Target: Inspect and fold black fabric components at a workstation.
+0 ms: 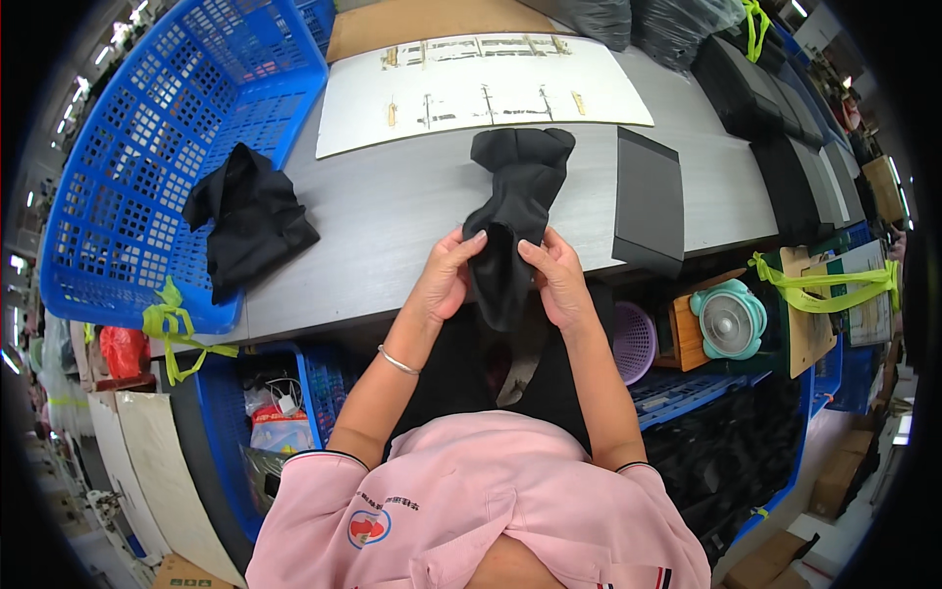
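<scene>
A black fabric piece (515, 211) lies stretched across the grey table (392, 211), its near end hanging over the front edge. My left hand (446, 275) pinches the left side of that near end. My right hand (559, 280) grips its right side, thumb on top. A silver bracelet circles my left wrist. Just right of the fabric stands a black box (648, 201).
A blue plastic basket (167, 128) sits at the left with another black fabric piece (250, 216) spilling from it. A white board (471, 88) lies at the back. Black boxes (775, 128) line the right. Below the table are a small teal fan (729, 319), a purple basket (633, 341) and blue crates (314, 383).
</scene>
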`<state>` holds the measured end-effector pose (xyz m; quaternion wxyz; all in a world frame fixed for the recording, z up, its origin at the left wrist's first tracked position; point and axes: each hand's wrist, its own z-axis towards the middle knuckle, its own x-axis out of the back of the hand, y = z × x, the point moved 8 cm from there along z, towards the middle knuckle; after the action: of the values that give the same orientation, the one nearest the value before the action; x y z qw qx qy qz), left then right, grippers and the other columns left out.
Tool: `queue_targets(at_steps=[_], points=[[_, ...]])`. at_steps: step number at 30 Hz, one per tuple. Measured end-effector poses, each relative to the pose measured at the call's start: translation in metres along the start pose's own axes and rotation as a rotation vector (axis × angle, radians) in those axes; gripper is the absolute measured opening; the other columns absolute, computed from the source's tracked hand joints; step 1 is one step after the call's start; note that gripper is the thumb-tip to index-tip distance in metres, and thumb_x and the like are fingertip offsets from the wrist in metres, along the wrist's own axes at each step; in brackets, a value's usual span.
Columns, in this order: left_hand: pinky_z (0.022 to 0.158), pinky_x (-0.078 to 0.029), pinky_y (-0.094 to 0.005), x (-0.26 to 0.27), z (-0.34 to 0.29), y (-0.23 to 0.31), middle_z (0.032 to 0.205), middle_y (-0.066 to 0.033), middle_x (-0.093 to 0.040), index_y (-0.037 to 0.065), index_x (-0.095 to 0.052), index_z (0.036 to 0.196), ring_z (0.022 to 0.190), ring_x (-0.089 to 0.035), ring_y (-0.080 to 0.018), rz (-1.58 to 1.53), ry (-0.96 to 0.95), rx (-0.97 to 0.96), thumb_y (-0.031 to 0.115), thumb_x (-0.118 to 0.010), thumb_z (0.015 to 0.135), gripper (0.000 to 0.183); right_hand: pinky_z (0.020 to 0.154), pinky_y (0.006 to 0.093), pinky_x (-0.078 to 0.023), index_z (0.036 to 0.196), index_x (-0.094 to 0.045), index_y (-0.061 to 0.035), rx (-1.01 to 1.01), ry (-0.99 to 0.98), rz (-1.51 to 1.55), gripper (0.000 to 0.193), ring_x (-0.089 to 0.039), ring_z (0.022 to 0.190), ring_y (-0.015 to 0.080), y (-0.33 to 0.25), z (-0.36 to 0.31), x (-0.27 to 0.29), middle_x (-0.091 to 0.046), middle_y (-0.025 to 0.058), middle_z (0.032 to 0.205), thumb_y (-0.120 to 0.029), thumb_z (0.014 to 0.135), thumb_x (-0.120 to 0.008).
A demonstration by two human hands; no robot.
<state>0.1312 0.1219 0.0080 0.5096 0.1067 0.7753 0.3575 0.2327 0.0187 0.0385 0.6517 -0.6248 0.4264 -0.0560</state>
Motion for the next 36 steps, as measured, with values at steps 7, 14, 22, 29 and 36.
queue_targets(at_steps=[7, 14, 22, 29, 36], points=[[0.107, -0.044, -0.0373, -0.014, 0.01, -0.009, 0.132, -0.0083, -0.06, 0.002, -0.052, 0.136, 0.121, -0.057, -0.0207, -0.52, -0.195, 0.131, 0.027, -0.067, 0.094, 0.051, 0.061, 0.0221, -0.043, 0.114, -0.062, -0.001, -0.001, 0.106, -0.354, 0.035, -0.056, 0.074, 0.0076, 0.003, 0.018, 0.043, -0.064, 0.001, 0.089, -0.005, 0.08, -0.064], [0.1, -0.047, -0.0296, 0.009, 0.011, -0.01, 0.125, -0.0033, -0.063, 0.005, -0.058, 0.131, 0.113, -0.059, -0.0117, -0.148, -0.212, 0.03, 0.012, -0.076, 0.083, 0.051, 0.107, 0.0386, -0.043, 0.139, -0.047, 0.0011, -0.18, -0.214, 0.118, 0.063, -0.056, 0.123, 0.0259, 0.008, 0.007, 0.033, -0.059, 0.0129, 0.132, -0.001, 0.079, -0.065], [0.099, -0.048, -0.0284, -0.002, 0.004, -0.009, 0.123, -0.0033, -0.064, 0.001, -0.057, 0.131, 0.109, -0.061, -0.0112, -0.214, -0.222, 0.068, 0.01, -0.069, 0.089, 0.044, 0.114, 0.0433, -0.035, 0.14, -0.05, -0.0054, -0.246, -0.273, 0.339, 0.049, -0.049, 0.131, 0.025, 0.034, 0.02, 0.075, -0.055, 0.0094, 0.141, -0.03, 0.098, -0.06], [0.073, -0.05, -0.025, -0.001, 0.004, 0.009, 0.096, -0.001, -0.066, 0.002, -0.071, 0.102, 0.082, -0.061, -0.0103, 0.346, -0.034, -0.27, -0.005, -0.063, 0.083, 0.022, 0.07, 0.0335, -0.051, 0.102, -0.059, -0.0057, 0.02, -0.013, -0.799, 0.013, -0.062, 0.073, 0.0175, -0.013, 0.005, 0.021, -0.062, 0.0002, 0.081, -0.01, 0.09, -0.062], [0.063, -0.048, -0.0276, -0.008, -0.029, 0.044, 0.085, -0.0028, -0.054, 0.012, -0.058, 0.121, 0.067, -0.053, -0.0114, 0.722, 0.514, -0.753, 0.009, -0.074, 0.084, 0.04, 0.079, 0.0477, -0.049, 0.124, -0.056, -0.0027, 0.683, 0.483, -1.357, 0.032, -0.065, 0.089, 0.0429, -0.047, -0.007, 0.047, -0.068, 0.0212, 0.104, -0.016, 0.096, -0.05]])
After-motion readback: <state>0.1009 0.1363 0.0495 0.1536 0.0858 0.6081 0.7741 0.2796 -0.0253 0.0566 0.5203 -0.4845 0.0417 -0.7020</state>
